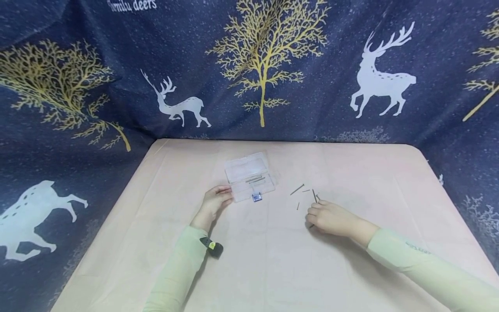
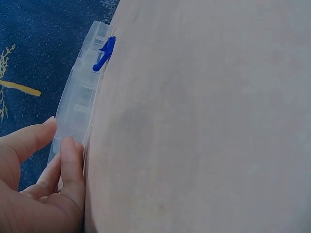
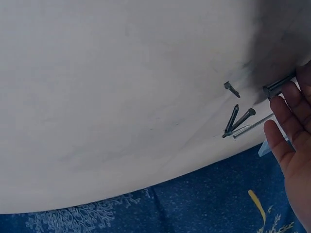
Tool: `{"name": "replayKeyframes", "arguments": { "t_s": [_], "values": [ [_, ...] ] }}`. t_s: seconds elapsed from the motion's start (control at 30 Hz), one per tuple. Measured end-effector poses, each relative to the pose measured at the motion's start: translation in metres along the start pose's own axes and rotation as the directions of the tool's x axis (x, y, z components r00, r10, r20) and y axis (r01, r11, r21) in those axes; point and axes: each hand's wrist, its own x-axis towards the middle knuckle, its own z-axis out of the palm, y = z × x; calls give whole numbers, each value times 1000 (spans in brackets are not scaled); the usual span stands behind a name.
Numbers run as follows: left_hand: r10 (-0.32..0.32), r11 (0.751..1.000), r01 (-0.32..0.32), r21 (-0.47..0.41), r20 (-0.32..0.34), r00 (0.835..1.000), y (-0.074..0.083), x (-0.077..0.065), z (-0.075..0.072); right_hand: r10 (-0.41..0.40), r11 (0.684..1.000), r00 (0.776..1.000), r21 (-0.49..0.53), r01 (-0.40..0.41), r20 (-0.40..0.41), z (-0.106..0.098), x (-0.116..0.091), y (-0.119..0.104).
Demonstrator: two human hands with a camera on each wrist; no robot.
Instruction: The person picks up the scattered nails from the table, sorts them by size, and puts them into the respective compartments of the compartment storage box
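Observation:
A clear plastic box lies with its lid raised on the table, several nails inside it and a blue latch at its front. My left hand grips the left end of the box; in the left wrist view, the thumb and fingers meet its edge. Over to the right, my right hand pinches a nail between thumb and fingers, low over the table. Beside the right hand lie several loose nails of different lengths, among them a long nail and a short nail.
A pale pink cloth covers the table. Behind and beside it hangs a dark blue curtain printed with white deer and yellow trees. A black strap device sits on the left wrist.

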Motion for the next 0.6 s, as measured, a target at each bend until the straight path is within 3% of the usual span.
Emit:
{"name": "replayKeyframes", "arguments": {
  "t_s": [0.3, 0.6],
  "values": [
    [10, 1000, -10, -3, 1, 1000, -2, -1, -2, -10, 1000, 1000, -24, 10, 3, -1, 5, 3],
    [2, 1000, -2, 11, -5, 1000, -3, 2, -1, -14, 999, 994, -48, 9, -107, -5, 12, 9]
  ]
}}
